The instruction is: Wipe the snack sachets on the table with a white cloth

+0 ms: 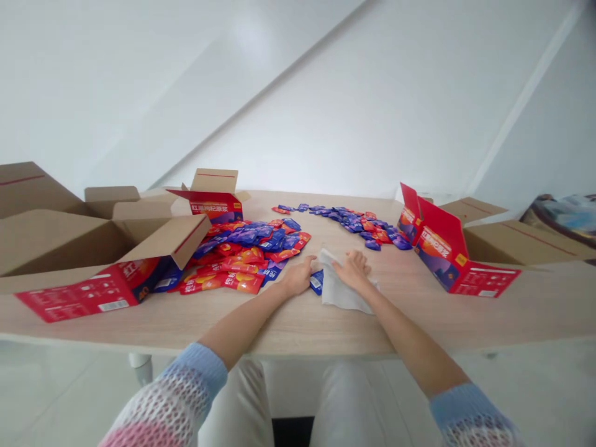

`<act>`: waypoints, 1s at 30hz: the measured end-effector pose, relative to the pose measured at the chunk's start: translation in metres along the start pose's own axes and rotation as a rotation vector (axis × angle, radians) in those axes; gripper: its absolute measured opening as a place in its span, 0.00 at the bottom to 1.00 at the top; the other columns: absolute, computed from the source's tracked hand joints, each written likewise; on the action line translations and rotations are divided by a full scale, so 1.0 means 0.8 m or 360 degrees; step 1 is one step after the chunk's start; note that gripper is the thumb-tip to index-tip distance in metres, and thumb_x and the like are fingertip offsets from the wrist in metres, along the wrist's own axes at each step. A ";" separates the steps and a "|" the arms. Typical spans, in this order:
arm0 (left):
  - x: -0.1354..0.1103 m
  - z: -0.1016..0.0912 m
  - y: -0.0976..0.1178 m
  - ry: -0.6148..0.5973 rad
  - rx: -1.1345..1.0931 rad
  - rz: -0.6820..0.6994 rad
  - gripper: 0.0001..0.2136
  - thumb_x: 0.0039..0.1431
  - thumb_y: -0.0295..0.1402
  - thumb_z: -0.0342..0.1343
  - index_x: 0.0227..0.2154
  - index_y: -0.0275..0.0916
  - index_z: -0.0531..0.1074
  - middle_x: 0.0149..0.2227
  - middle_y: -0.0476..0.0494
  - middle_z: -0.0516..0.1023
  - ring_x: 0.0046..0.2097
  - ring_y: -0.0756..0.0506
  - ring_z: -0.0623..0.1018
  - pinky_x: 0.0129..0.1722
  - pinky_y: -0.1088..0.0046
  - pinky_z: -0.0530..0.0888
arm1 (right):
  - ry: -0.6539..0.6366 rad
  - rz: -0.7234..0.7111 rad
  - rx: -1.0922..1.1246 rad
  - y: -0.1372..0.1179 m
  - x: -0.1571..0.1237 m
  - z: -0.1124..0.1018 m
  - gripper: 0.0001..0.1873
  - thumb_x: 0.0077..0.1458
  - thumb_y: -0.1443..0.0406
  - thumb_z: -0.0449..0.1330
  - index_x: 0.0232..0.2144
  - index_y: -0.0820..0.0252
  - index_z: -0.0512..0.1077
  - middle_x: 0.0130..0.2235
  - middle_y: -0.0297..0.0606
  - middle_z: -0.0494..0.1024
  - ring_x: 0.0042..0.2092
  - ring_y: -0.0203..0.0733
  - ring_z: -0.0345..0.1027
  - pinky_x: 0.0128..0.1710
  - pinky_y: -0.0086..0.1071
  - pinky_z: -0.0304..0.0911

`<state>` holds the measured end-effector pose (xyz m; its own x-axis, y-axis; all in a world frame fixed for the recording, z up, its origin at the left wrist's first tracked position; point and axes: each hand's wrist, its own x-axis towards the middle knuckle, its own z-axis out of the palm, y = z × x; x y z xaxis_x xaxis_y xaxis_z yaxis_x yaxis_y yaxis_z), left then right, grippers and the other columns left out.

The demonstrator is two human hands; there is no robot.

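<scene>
A white bag (pixel 339 292) lies flat on the wooden table (pixel 298 323) in front of me. My right hand (pixel 354 268) rests on top of it with the fingers spread. My left hand (pixel 298 277) holds the bag's left edge with curled fingers, touching a blue sachet (pixel 317 281) that sits half inside the bag's opening. Just left of my left hand spreads a heap of red and blue sachets (pixel 242 257). A second, thinner scatter of mostly blue sachets (pixel 349 221) lies farther back.
An open red carton (pixel 93 273) lies on its side at the left, with plain brown cartons (pixel 41 211) behind it. Another small red carton (pixel 215 195) stands at the back. An open red carton (pixel 449 251) sits at the right.
</scene>
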<state>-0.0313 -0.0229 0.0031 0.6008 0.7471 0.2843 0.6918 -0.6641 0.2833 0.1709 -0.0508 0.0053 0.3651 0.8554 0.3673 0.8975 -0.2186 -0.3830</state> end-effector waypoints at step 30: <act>0.020 0.019 -0.022 0.0093 -0.0549 -0.0016 0.14 0.54 0.30 0.53 0.41 0.38 0.56 0.26 0.52 0.69 0.30 0.47 0.72 0.32 0.72 0.67 | -0.0362 -0.0566 -0.0262 -0.002 0.034 0.013 0.21 0.62 0.70 0.45 0.51 0.53 0.71 0.45 0.47 0.70 0.48 0.49 0.63 0.42 0.35 0.55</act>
<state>-0.0276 0.0011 -0.0112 0.5637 0.7577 0.3289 0.5155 -0.6338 0.5767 0.1768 -0.0221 0.0068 -0.0201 0.9683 0.2489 0.9914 0.0515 -0.1203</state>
